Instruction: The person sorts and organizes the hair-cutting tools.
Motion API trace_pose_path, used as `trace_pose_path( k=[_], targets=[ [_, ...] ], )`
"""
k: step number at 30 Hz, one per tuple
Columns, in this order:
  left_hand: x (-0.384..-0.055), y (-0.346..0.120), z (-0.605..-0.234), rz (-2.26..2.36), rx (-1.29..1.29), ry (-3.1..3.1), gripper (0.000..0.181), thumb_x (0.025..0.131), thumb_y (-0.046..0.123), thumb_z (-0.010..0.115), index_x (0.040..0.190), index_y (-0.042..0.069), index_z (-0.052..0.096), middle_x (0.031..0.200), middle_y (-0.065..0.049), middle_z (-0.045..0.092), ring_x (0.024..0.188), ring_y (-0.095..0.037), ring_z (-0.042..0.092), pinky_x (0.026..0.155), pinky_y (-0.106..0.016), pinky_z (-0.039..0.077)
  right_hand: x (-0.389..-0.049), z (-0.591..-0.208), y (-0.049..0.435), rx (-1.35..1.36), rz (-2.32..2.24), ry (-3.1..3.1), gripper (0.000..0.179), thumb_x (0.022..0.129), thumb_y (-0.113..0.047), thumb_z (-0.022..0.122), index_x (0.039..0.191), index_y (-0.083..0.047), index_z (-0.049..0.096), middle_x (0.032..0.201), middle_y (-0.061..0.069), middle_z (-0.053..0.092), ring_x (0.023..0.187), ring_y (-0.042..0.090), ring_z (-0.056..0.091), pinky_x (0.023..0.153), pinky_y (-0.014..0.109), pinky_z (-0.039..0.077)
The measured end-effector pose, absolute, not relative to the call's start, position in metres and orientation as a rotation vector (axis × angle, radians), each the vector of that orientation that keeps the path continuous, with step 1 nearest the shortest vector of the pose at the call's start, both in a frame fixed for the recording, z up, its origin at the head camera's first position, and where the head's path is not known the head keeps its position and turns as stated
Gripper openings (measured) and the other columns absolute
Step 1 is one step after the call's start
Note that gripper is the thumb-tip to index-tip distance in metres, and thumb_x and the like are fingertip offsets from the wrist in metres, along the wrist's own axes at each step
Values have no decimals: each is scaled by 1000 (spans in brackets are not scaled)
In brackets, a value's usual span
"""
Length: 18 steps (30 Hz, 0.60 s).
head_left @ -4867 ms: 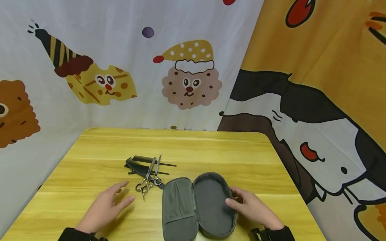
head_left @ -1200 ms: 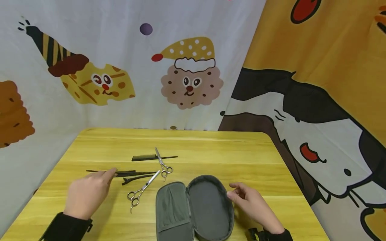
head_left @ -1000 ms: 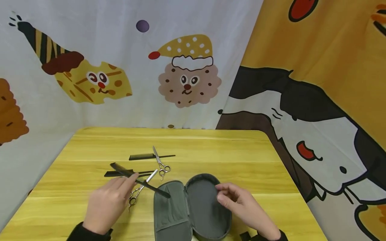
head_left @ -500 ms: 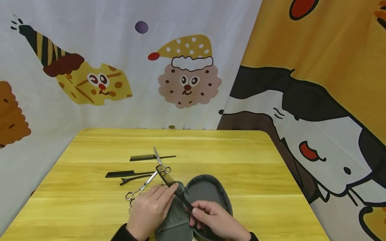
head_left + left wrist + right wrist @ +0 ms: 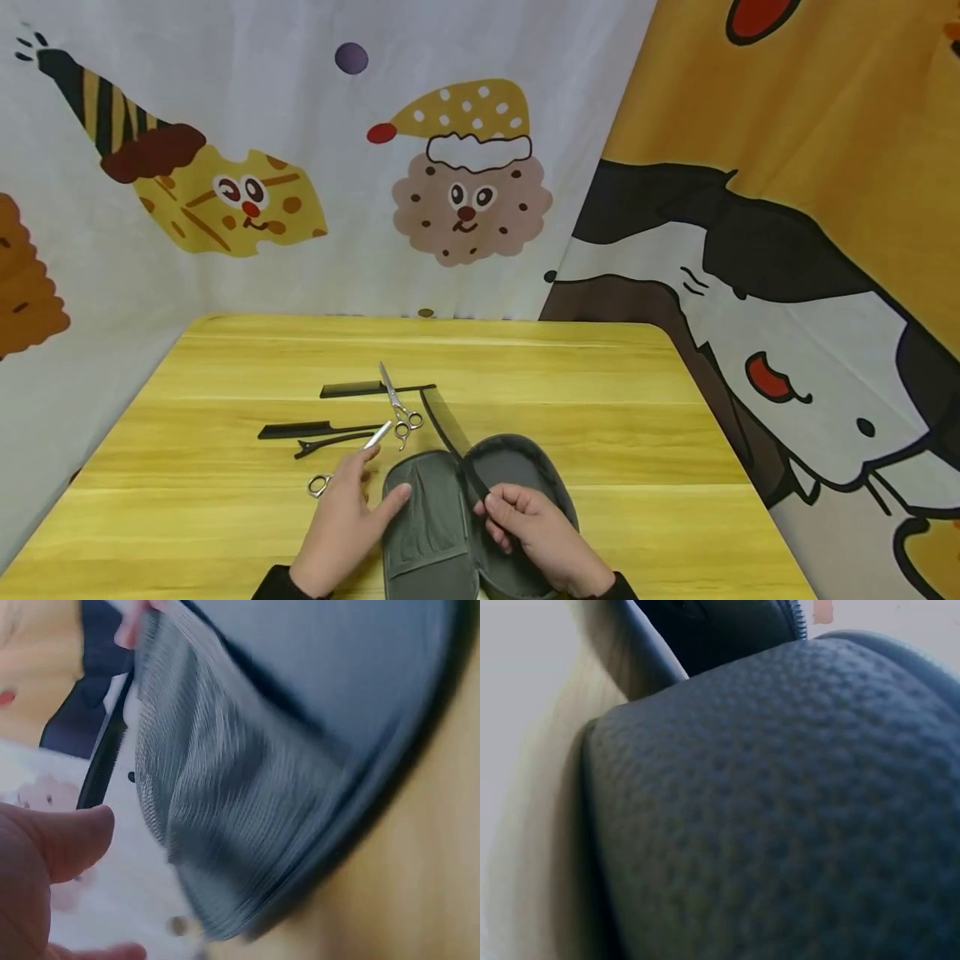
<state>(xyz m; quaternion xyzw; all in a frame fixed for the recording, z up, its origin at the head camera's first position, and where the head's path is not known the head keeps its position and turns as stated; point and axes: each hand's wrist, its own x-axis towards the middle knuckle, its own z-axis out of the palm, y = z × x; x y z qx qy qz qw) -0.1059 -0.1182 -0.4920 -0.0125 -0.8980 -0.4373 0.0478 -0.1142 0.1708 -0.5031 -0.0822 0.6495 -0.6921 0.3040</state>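
My right hand [image 5: 536, 533] pinches the handle end of a black comb [image 5: 474, 481], which slants up and away above the grey zip case [image 5: 429, 577]. The case lies unfolded, its pocketed flap on the left and its deep half on the right. My left hand [image 5: 341, 521], thumb and fingers spread, is beside the flap and partly hides the thinning scissors [image 5: 320, 485]. In the left wrist view the thumb [image 5: 71, 836] is apart from the comb [image 5: 105, 761]. Only the case's grained outside [image 5: 780, 802] fills most of the right wrist view; the hand is out of sight there.
Farther back lie a tail comb [image 5: 348, 389] and haircutting scissors [image 5: 394, 398] crossing its tail. Another black tail comb [image 5: 294, 431] and a black hair clip [image 5: 330, 443] lie at left. A printed curtain [image 5: 360, 283] hangs behind the wooden table [image 5: 585, 375].
My left hand lifted the comb from the left side and brought it over the case. The right hand took its handle; the left then let go and drew back left. Earlier, the piled tools were spread out.
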Motion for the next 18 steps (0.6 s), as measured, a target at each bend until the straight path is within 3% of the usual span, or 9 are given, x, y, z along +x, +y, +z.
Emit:
trace_pose_path(
  k=[6,8,10,12,15,18],
  targets=[
    [-113,-131,-504,-2122,286,-2558,74,103,32,73,157,-7,39,151,-32,55,115,-26,70,82,-33,63,-116,-505,169,-197,-1844,1701,42,112,-37,56,122,2,65,84,-6,60,74,3,55,70,18,49],
    [-116,-135,-509,-2283,326,-2469,72,106,30,69,157,-9,37,145,-29,61,112,-23,69,79,-31,62,-116,-506,168,-189,-1846,1686,40,112,-38,56,121,1,65,83,-6,60,74,4,54,69,19,49],
    [-119,-139,-513,-2467,259,-2410,70,109,31,65,155,-12,36,134,-23,69,107,-20,71,78,-31,63,-116,-506,168,-181,-1845,1675,39,112,-38,57,121,-1,65,83,-6,59,73,4,53,68,19,48],
    [-123,-141,-515,-2582,167,-2426,63,109,35,63,148,-12,45,108,-13,77,82,-13,72,66,-26,60,-115,-505,167,-180,-1847,1660,39,112,-39,56,120,-2,65,82,-6,58,73,5,53,68,19,48],
    [-129,-141,-515,-2667,1,-2461,53,110,41,61,133,-7,55,76,1,73,48,-6,60,48,-22,53,-115,-505,168,-189,-1862,1654,38,113,-38,55,121,-2,64,82,-5,58,72,6,52,69,20,48],
    [-136,-137,-515,-2626,-18,-2437,47,109,42,62,123,-3,58,62,3,65,34,-5,46,36,-21,42,-115,-502,172,-198,-1877,1699,41,114,-36,53,123,3,62,81,-5,58,71,6,52,70,20,49]
  ],
)
